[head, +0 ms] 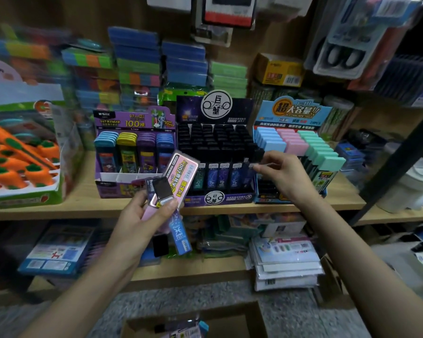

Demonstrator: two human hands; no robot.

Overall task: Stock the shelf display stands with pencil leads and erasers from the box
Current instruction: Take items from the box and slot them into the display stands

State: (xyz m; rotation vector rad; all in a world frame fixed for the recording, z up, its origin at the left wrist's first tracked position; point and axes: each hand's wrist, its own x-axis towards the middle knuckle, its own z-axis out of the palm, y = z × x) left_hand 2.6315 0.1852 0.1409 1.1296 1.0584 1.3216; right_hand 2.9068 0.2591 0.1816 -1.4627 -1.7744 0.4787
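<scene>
1. The right hand (285, 175) has thumb and fingertips closed in a pinch on the top of a slim case (250, 170), at the right end of the front row.
2. A top-end grip makes sense: the slots are narrow and the neighbours tight, so prob. the only way to seat it straight down.
3. That row belongs to the middle stand (217, 198), printed card w/ a stepped rack. Dark glossy caps fill the rows behind, blue-purple labels show in front.
4. The left hand (142, 215) is clamped round a fanned bunch of stock, thumb across the front. It holds a pink case (182, 175), a dark-capped case (158, 189) and a blue case (180, 234) hanging lowest.
5. Judging by the fan, it serves as a ready supply so the other hand can pick one at a time.
6. The cases are flat, hard plastic w/ rounded corners, and look smooth and slippery.
7. The purple stand (112, 189) to the left has empty white front cells. The blue stand (293, 111) to the right shows pastel block tops; can't tell if caps or erasers.
8. All stands sit on a wood-look shelf (83, 203).
9. The cardboard box (254, 323) is open on the floor below, w/ more packs inside, so lots left to do.
</scene>
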